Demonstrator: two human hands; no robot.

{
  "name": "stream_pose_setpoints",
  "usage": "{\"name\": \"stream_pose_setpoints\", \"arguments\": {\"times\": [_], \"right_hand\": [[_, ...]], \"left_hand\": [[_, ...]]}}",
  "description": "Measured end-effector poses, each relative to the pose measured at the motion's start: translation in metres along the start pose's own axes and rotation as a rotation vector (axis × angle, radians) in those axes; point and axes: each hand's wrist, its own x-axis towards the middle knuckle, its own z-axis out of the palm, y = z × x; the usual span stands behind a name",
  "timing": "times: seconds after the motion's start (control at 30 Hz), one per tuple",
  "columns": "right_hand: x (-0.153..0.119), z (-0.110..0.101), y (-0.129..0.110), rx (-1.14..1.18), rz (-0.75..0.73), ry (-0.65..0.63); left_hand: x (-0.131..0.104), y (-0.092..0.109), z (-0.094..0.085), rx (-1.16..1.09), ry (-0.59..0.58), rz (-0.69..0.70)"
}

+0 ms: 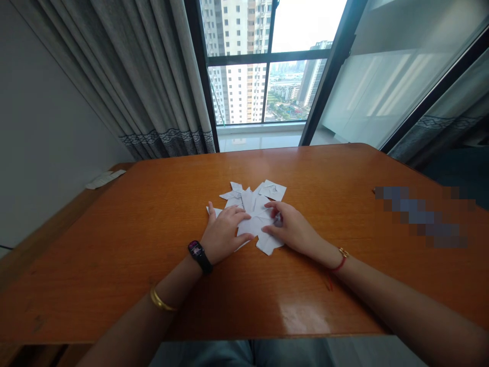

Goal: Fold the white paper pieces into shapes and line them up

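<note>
Several white paper pieces [250, 201], creased and overlapping, lie in a rough star-like cluster on the wooden table [153, 193]. My left hand [225, 229] rests on the left side of the cluster, its fingers spread over the paper. On the right side, my right hand [292, 227] touches the paper with bent fingers, thumb and index finger apart. Parts of the pieces are hidden under both hands. One folded piece [273, 189] sticks out at the upper right of the cluster, and another [269, 243] at its lower right.
A folded paper strip [106, 179] lies at the table's far left edge. A blurred-out object [420, 216] is on the right side. Beyond the table are a grey curtain [153, 76] and a window [267, 58].
</note>
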Motion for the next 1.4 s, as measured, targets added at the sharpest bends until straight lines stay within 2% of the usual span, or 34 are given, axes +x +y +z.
{"name": "stream_pose_setpoints", "arguments": {"times": [0.1, 0.2, 0.33, 0.6, 0.83, 0.93, 1.03, 1.1, 1.17, 1.2, 1.27, 1.33, 1.37, 1.4], "right_hand": [[-0.001, 0.000, -0.001, 0.011, 0.016, -0.011], [-0.002, -0.001, -0.004, -0.080, 0.003, 0.040], [-0.003, -0.003, -0.008, -0.131, 0.043, 0.035], [-0.002, -0.005, 0.007, 0.115, 0.106, -0.081], [-0.004, -0.008, 0.009, 0.106, 0.045, -0.137], [-0.005, -0.013, 0.005, 0.094, 0.032, -0.213], [-0.006, -0.024, -0.002, 0.103, -0.040, -0.227], [-0.006, -0.033, -0.007, 0.151, -0.159, -0.127], [-0.008, -0.038, -0.012, 0.188, -0.251, 0.108], [-0.010, -0.039, -0.013, 0.176, -0.272, 0.242], [-0.013, -0.036, -0.014, 0.083, -0.291, 0.438], [-0.016, -0.031, -0.013, -0.047, -0.334, 0.464], [-0.016, -0.028, -0.013, -0.094, -0.370, 0.428], [-0.015, -0.025, -0.012, -0.117, -0.403, 0.376]], "left_hand": [[0.000, -0.001, 0.000, 0.001, -0.008, -0.023], [0.001, -0.003, 0.001, 0.007, -0.014, -0.031], [0.001, -0.005, 0.002, 0.022, -0.006, -0.037], [0.002, -0.004, 0.001, 0.008, 0.055, -0.096], [0.003, -0.009, 0.002, -0.086, 0.057, -0.128], [0.003, -0.007, -0.001, -0.116, 0.149, -0.128], [0.002, -0.004, -0.009, -0.259, 0.343, -0.108], [0.001, -0.002, -0.017, -0.444, 0.487, -0.153], [0.000, 0.001, -0.023, -0.727, 0.569, -0.253], [-0.001, 0.003, -0.025, -0.911, 0.552, -0.304], [-0.003, 0.010, -0.027, -1.318, 0.380, -0.365], [-0.006, 0.019, -0.025, -1.617, 0.135, -0.386], [-0.006, 0.024, -0.023, -1.683, 0.055, -0.403], [-0.007, 0.027, -0.021, -1.698, 0.029, -0.434]]}}
